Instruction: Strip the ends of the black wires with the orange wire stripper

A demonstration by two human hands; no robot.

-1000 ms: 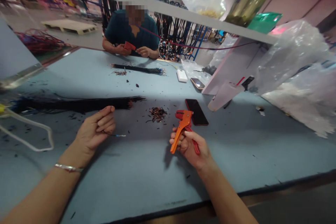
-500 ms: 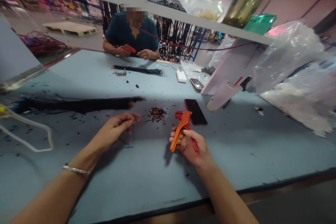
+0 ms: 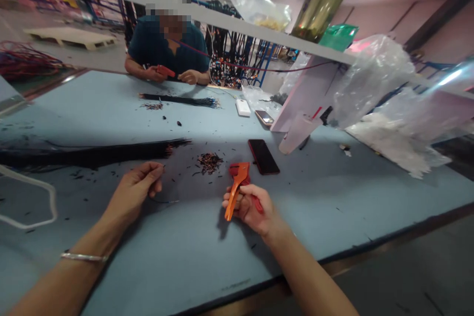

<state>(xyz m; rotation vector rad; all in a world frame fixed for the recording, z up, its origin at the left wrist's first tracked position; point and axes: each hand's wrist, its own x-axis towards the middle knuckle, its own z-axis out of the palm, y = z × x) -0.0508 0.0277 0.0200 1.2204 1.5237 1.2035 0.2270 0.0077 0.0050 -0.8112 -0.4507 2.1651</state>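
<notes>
My right hand (image 3: 255,207) is wrapped round an orange and red wire stripper (image 3: 238,186), its jaws pointing away from me above the table. To the left, my left hand (image 3: 138,185) is closed in a pinch. A thin dark wire (image 3: 163,201) with a bluish end trails out beneath its fingers; the gripped part is mostly hidden. Just beyond that hand lies a long bundle of black wires (image 3: 111,154), copper-coloured tips to the right. A small pile of short dark and copper-coloured offcuts (image 3: 209,163) sits between the bundle and the stripper.
A dark phone (image 3: 263,157) lies beyond the stripper, near a translucent cup (image 3: 298,131) leaning by an upright panel. Across the table (image 3: 314,212), a co-worker (image 3: 168,49) holds a red tool behind another wire bundle (image 3: 177,99). Plastic bags (image 3: 400,143) lie right; a white loop (image 3: 52,202) left.
The view has swung right, so everything sits further left. My left hand has drawn back left from the offcuts, fingers still pinched. My right hand keeps its grip on the wire stripper.
</notes>
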